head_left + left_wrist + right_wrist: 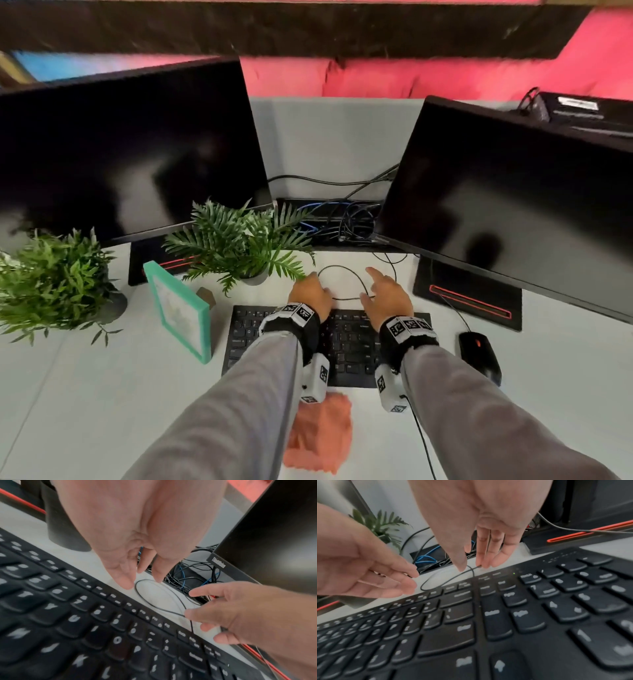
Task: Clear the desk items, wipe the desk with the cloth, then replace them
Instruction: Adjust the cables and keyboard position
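Note:
A black keyboard point(246, 329) lies mid-desk, and a pink cloth point(322, 435) sits crumpled in front of it. Its thin black cable point(342, 267) forms a loop on the desk just behind it. My left hand point(310, 294) hovers over the loop's left end with fingers relaxed and pointing down point(144, 580), holding nothing. My right hand point(387, 298) is at the loop's right end, fingers spread. Its thumb and fingertips touch the cable point(471, 566) without closing on it.
Two dark monitors point(130, 154) point(513, 205) stand at the back on stands with red stripes. A fern-like plant point(239, 240), a second plant point(54, 287) and a teal picture frame point(178, 315) stand to the left. A black mouse point(479, 356) lies at right, with a cable tangle point(342, 219) behind.

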